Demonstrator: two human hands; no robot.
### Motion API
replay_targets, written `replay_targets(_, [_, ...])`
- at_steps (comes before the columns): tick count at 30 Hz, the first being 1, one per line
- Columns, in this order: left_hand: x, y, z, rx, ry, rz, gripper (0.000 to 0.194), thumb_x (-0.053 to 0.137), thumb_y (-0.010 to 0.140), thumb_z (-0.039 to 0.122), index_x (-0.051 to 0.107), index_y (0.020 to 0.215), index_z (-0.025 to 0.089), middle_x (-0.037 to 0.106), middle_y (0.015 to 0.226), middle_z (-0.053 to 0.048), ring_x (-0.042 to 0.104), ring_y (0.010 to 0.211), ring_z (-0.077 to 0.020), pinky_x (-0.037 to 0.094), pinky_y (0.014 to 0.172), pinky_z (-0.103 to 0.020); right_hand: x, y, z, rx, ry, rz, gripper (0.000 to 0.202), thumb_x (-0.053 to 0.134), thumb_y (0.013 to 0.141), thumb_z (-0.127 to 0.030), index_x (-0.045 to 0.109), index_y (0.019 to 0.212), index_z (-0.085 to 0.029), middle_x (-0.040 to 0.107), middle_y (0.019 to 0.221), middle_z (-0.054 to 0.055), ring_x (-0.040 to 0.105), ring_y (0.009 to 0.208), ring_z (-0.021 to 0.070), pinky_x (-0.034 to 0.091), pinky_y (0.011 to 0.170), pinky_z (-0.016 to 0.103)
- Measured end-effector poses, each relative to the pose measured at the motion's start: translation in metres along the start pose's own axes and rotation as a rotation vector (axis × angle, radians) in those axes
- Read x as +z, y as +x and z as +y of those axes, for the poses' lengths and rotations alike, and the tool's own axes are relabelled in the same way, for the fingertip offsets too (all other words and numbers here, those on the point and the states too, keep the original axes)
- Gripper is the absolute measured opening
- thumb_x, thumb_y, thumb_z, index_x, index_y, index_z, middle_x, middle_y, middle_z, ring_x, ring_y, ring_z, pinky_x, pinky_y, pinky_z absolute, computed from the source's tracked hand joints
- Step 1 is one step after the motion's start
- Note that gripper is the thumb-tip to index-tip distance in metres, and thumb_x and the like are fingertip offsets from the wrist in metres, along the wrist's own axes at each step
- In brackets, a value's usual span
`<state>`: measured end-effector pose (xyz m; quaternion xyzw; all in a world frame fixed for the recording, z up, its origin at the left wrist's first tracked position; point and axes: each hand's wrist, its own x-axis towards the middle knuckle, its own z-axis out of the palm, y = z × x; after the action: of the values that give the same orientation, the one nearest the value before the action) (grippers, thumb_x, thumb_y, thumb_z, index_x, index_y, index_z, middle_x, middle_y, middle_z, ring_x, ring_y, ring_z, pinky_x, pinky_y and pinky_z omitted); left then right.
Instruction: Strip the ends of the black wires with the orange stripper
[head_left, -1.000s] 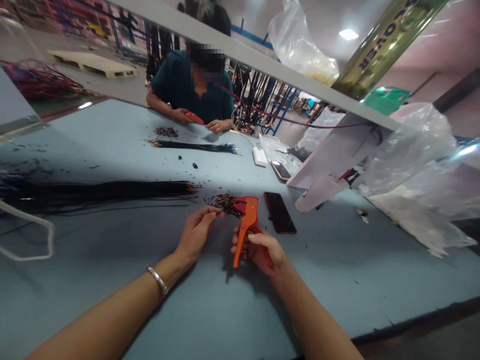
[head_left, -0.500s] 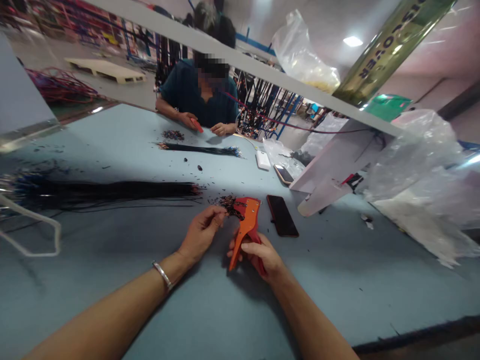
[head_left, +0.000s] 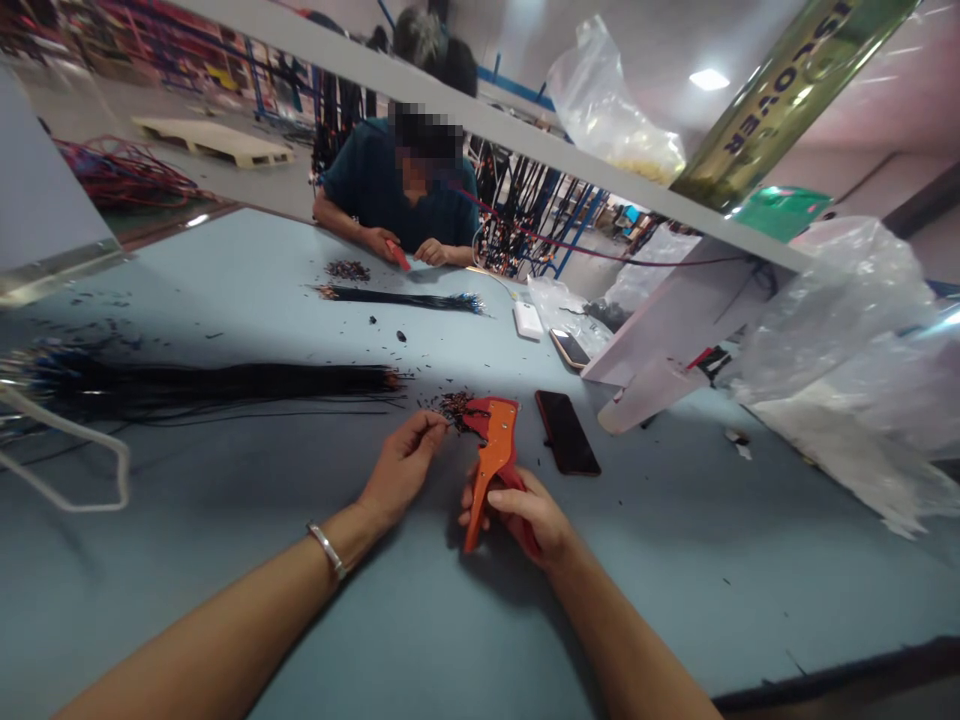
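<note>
My right hand is wrapped round the handles of an orange and red wire stripper, whose head points away from me and jaws face left. My left hand is closed in a pinch just left of the jaws. Something thin seems to show at its fingertips, too small to name surely. Behind the fingertips and jaws lies a small pile of dark and copper-coloured scraps. A thick bundle of black wires lies to the left, its copper-coloured ends towards the pile.
A black phone lies right of the stripper. Across the table, a co-worker holds a red tool behind a smaller wire bundle. A white bent rod is at left. Plastic bags and a slanted post stand right.
The stripper has turned slightly and its handles have shifted a little to the right. My left hand stays pinched beside the jaws. The co-worker's hands have moved slightly.
</note>
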<state>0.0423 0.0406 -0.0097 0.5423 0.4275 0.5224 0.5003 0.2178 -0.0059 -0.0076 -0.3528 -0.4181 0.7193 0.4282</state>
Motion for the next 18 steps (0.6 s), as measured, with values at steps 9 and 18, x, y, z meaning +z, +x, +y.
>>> replay_targets(9, [0.0023, 0.0010, 0.0010, -0.017, -0.091, -0.006, 0.022, 0.058, 0.081, 0.040, 0.059, 0.080, 0.018, 0.044, 0.062, 0.005, 0.037, 0.058, -0.0105, 0.032, 0.056, -0.022, -0.0041, -0.0024, -0.0044, 0.021, -0.038, -0.102, 0.033, 0.066, 0.073, -0.028, 0.059, 0.101, -0.012, 0.069, 0.082, 0.009, 0.068, 0.066, 0.0181, 0.041, 0.055, 0.023])
replay_targets(18, [0.0016, -0.0006, 0.0050, 0.026, -0.024, 0.018, 0.020, 0.057, 0.082, 0.036, 0.060, 0.077, 0.018, 0.055, 0.071, 0.002, 0.048, 0.071, -0.0132, 0.041, 0.070, -0.023, -0.0078, -0.0019, -0.0066, 0.060, -0.046, -0.091, 0.034, 0.070, 0.071, -0.028, 0.061, 0.099, -0.011, 0.070, 0.087, 0.011, 0.069, 0.071, 0.0199, 0.041, 0.053, 0.022])
